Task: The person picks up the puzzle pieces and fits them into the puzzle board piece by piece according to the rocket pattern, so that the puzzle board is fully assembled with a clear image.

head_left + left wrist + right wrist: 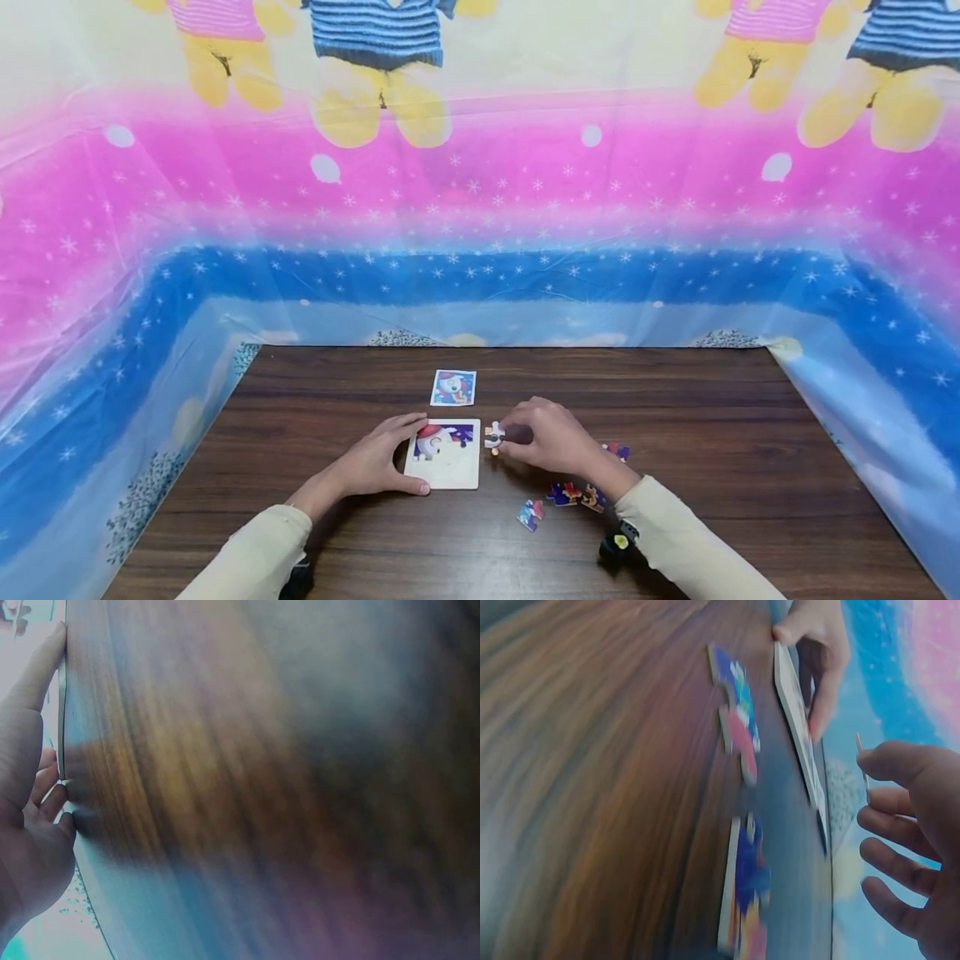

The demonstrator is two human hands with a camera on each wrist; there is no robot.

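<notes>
A square puzzle board [457, 475] with a partly filled picture lies on the table. My left hand [378, 458] grips its left side, thumb at the near edge and fingers at the far corner. To the right of the board, my right hand [551, 437] pinches a puzzle piece [492, 435] between thumb and index finger, above the table. In the right wrist view that piece [862, 761] shows edge-on, and the other fingers of the right hand [922, 825] are loosely bent. The left wrist view shows the left hand [34, 802] at the board's edge.
Several loose puzzle pieces lie near the right forearm, among them a light blue and pink piece [531, 514], a purple and red piece [564, 493] and one [617, 451] partly behind the wrist. A small picture card [453, 387] lies beyond the board on the wooden table [337, 383].
</notes>
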